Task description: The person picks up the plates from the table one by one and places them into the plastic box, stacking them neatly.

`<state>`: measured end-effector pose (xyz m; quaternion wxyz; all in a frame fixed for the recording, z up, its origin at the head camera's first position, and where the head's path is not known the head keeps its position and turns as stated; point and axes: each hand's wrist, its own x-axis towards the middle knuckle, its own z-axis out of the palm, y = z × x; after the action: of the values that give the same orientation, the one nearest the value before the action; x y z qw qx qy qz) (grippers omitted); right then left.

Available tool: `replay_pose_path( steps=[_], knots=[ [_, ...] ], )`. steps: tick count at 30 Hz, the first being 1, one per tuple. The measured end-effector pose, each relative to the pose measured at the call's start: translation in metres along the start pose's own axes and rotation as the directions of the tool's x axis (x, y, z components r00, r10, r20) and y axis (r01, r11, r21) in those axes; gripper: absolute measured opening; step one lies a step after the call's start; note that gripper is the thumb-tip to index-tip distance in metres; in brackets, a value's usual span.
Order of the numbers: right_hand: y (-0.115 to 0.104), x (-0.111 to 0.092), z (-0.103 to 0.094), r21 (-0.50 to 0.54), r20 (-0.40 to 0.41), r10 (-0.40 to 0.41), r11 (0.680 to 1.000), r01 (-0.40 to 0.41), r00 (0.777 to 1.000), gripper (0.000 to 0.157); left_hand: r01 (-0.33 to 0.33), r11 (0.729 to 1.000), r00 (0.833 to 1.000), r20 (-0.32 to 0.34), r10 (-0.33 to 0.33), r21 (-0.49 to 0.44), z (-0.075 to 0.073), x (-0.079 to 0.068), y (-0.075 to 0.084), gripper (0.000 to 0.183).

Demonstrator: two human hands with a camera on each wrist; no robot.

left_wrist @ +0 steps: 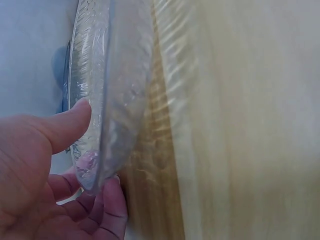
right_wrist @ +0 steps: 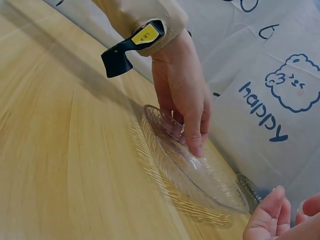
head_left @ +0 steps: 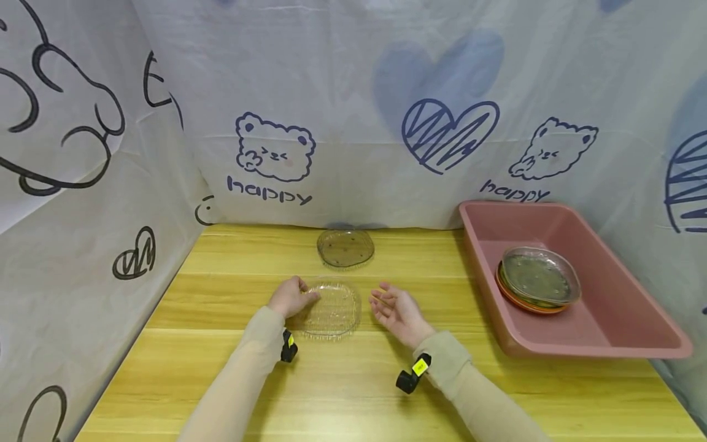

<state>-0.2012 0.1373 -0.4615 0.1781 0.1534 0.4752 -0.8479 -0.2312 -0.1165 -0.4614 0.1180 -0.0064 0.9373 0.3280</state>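
A clear, rounded plastic plate (head_left: 334, 309) with a ridged rim is in the middle of the head view. My left hand (head_left: 291, 297) grips its left edge. In the left wrist view, the thumb (left_wrist: 70, 125) lies over the plate's inner face and the other fingers are curled beneath its edge. Light patterns from the plate fall on the wood; whether it touches the table I cannot tell. Just right of the plate, apart from it, my right hand (head_left: 402, 314) holds nothing, palm turned inward and fingers loosely bent.
Behind the clear plate, a grey see-through plate (head_left: 345, 248) lies near the back of the wooden table (head_left: 182, 362). At the right stands a pink basin (head_left: 596, 350) with a stack of clear, greenish and orange plates (head_left: 537, 279) inside. Printed white cloth (head_left: 353, 178) hangs behind.
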Motion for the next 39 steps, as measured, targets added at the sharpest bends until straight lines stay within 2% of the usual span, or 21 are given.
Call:
replay_pose_path(
  steps=[8,13,21,33,37,39],
  knots=[
    [0.002,-0.001,0.003,-0.002,0.011,0.001,1.000,-0.001,1.000,0.057,0.017,0.999,1.000,0.010,-0.017,0.030,0.000,0.005,-0.001,0.036],
    [0.004,-0.001,0.004,-0.014,0.021,0.000,1.000,0.000,1.000,0.058,0.042,0.999,0.999,0.006,-0.042,0.007,-0.001,0.004,-0.001,0.027],
    [0.010,-0.002,0.006,-0.132,0.022,-0.048,0.990,0.050,0.999,0.053,0.057,0.998,0.998,0.000,-0.057,-0.010,-0.001,0.003,-0.004,0.023],
    [0.011,-0.001,0.005,-0.174,0.019,-0.067,0.982,0.070,0.998,0.050,0.064,0.978,0.995,0.091,-0.046,-0.201,-0.002,0.000,-0.010,0.022],
    [0.009,-0.001,0.003,-0.181,0.005,-0.087,0.980,0.086,0.996,0.049,0.073,0.954,0.992,0.117,-0.040,-0.289,-0.002,-0.001,-0.008,0.023],
    [0.008,-0.002,0.000,-0.189,-0.004,-0.100,0.977,0.097,0.995,0.048,0.082,0.935,0.990,0.135,-0.037,-0.346,-0.002,-0.001,-0.008,0.023]
  ],
)
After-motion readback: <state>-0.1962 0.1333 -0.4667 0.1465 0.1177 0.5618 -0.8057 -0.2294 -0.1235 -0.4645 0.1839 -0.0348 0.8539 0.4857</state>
